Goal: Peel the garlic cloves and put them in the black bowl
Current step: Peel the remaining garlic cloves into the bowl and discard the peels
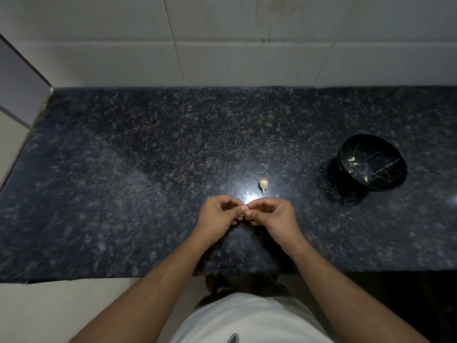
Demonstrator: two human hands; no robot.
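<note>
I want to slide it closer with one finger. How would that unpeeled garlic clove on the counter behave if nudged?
The garlic clove looks small and probably light. Its rounded body and tapered tip suggest it may pivot or roll. The polished granite counter likely lets it skid easily.

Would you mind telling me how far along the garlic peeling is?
Done: a few pale cloves lie in the black bowl. In hand: the left hand and right hand pinch something small, mostly hidden, likely a clove. Left: one unpeeled clove on the counter.
</note>
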